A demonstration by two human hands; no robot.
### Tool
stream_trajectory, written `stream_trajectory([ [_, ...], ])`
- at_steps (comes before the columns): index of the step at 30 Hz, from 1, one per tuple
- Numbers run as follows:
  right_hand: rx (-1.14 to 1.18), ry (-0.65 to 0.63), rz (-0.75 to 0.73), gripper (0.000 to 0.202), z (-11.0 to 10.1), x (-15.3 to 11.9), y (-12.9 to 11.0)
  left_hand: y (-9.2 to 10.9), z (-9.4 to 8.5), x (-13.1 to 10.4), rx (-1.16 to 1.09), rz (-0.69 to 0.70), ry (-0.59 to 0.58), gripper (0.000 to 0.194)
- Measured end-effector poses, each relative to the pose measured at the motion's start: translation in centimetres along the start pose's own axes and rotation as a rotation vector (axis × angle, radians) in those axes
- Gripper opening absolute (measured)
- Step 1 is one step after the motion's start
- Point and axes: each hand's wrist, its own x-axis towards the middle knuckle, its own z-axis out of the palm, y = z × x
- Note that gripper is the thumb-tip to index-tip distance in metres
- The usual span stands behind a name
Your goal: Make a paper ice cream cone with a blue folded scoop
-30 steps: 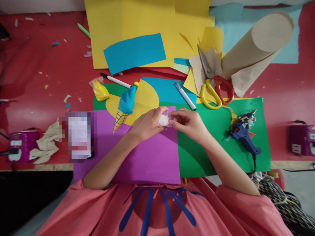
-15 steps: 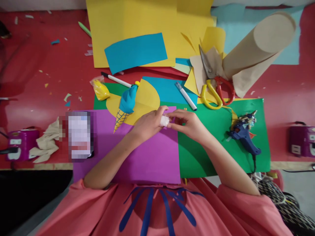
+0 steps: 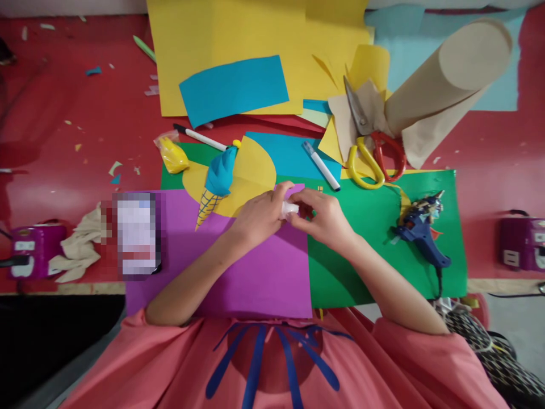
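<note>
My left hand (image 3: 260, 215) and my right hand (image 3: 324, 216) meet over the border between the purple sheet (image 3: 264, 272) and the green sheet (image 3: 357, 255). Between them is a small white packet (image 3: 290, 209), shiny like thin plastic, closed in by the fingers of both hands. Its contents are too small to make out. Left of my hands lies an ice cream cone (image 3: 219, 176) with a blue clay swirl, a yellow ball on top and a blue-lined yellow cone. Close by sits a clear bag of yellow clay (image 3: 174, 156).
Scissors (image 3: 364, 136) and a rolled beige sheet (image 3: 443, 79) lie at the back right. A blue glue gun (image 3: 423, 233) with a cord rests on the green sheet. Two markers, including a white one (image 3: 321, 166), lie ahead. A blurred phone (image 3: 137, 233) is at the left.
My right hand's fingers have closed in further around the white packet, which now looks narrower and partly covered. My left hand stays in about the same place.
</note>
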Motion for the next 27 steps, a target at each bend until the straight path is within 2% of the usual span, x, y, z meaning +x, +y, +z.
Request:
stream_trajectory([
  [7, 0.208, -0.065, 0.115, 0.010, -1.8, 0.0, 1.0, -0.5, -0.1, -0.5, -0.040, -0.015, 0.042, 0.049],
  [12, 0.407, -0.181, 0.150, 0.030, -2.8, 0.0, 1.1, -0.9, -0.2, -0.6, -0.044, -0.007, 0.063, 0.053],
  [14, 0.386, -0.178, 0.136, 0.031, -2.5, 0.0, 1.0, -0.9, -0.2, -0.5, -0.025, -0.006, 0.056, 0.054],
  [21, 0.087, -0.085, 0.044, 0.017, -0.3, 0.1, 0.7, -0.5, -0.1, 0.1, 0.058, 0.049, -0.002, 0.048],
  [24, 0.038, -0.091, 0.015, 0.012, -0.4, 0.0, 0.5, -0.5, -0.1, 0.2, 0.065, 0.082, -0.020, 0.043],
  [27, 0.148, -0.121, 0.033, 0.014, -1.3, -0.1, 0.5, -0.5, -0.3, -0.1, 0.034, 0.122, -0.002, 0.029],
])
